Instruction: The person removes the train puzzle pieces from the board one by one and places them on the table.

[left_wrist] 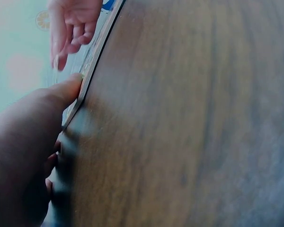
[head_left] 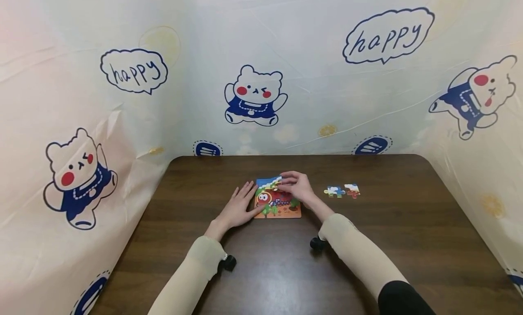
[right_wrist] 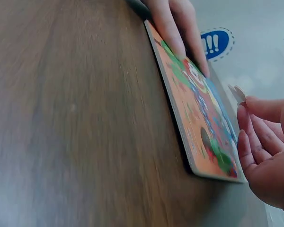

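Note:
A colourful jigsaw puzzle board (head_left: 286,212) lies flat on the brown table, showing a red cartoon figure, green plants and an orange base. My left hand (head_left: 236,210) rests at its left edge with the fingers spread and fairly straight, the thumb (left_wrist: 68,90) lying on the board. Over the upper right part of the board, my right hand (head_left: 298,188) pinches a puzzle piece (right_wrist: 237,94) between thumb and fingertip. That piece is seen nearly edge-on, raised above the board in the right wrist view. Its picture is hidden.
To the right of the board lie two more bits of puzzle, a blue-and-white one (head_left: 335,191) and a red-and-white one (head_left: 352,191). A printed curtain (head_left: 310,110) with bears and "happy" bubbles hangs behind the table (head_left: 261,278) and at its sides.

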### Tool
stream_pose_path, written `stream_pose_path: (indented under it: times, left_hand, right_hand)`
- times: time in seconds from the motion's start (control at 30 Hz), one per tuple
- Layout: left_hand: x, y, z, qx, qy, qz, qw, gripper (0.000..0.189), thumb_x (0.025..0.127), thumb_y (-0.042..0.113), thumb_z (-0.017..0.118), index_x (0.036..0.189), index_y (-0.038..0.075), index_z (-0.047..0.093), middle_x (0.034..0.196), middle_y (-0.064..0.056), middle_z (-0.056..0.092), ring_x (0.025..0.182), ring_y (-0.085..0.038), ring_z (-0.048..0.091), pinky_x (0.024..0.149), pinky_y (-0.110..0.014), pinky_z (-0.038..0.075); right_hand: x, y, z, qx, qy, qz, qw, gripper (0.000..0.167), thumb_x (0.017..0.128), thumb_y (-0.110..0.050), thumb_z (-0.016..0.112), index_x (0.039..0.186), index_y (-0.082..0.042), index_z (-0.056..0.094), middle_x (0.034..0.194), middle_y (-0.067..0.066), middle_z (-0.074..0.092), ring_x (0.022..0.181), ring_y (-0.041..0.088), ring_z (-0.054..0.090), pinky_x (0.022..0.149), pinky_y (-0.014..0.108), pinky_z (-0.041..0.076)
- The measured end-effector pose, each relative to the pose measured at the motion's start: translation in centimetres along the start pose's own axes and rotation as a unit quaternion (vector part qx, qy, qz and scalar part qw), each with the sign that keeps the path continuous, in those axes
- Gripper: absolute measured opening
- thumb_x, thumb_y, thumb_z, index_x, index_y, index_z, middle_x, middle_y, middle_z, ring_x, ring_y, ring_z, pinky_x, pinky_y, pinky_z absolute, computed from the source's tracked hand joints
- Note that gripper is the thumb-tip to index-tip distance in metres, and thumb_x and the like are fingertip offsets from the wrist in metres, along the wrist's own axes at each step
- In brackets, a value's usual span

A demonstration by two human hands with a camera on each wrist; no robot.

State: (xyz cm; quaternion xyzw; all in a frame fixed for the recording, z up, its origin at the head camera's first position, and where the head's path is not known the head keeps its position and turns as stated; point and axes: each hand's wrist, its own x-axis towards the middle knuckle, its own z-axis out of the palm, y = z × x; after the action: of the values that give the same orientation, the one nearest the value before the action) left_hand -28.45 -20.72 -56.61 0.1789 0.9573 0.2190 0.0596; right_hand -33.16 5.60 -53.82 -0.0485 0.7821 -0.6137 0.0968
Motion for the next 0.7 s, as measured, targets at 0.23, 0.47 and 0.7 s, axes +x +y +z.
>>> stream_pose_path:
  times: [0.23,0.47,0.7]
  left_hand:
    - [0.2,0.1,0.1,0.008,-0.007,0.002,0.9999,0.092,0.107,0.065,0.059,0.176,0.013,0.027,0.186,-0.012,0.019,0.175,-0.033,0.014,0.142,-0.061,0.01]
    - [0.1,0.1,-0.2,0.014,-0.005,-0.007,0.9999,0.091,0.107,0.065,0.059,0.176,0.013,0.027,0.186,-0.012,0.019,0.175,-0.032,0.014,0.142,-0.06,0.01]
    - [0.0,0.4,-0.3,0.013,-0.014,-0.011,0.9998,0.092,0.107,0.065,0.059,0.176,0.014,0.025,0.186,-0.012,0.017,0.175,-0.032,0.012,0.142,-0.059,0.008]
  right_hand:
    - [-0.9,0.8,-3.1,0.013,0.01,0.027,0.9995,0.043,0.103,-0.008,0.077,0.145,-0.005,0.069,0.13,0.022,0.08,0.128,0.036,0.075,0.116,0.051,0.058]
    - [-1.6,1.7,-6.0,0.021,0.025,0.039,0.9987,0.045,0.104,-0.006,0.076,0.148,-0.003,0.066,0.133,0.023,0.078,0.125,0.028,0.076,0.112,0.039,0.06]
    - [-2.4,2.4,-8.5,-0.031,0.037,0.022,0.9986,0.045,0.103,-0.007,0.077,0.146,0.001,0.066,0.129,0.025,0.079,0.115,0.022,0.078,0.088,0.016,0.058]
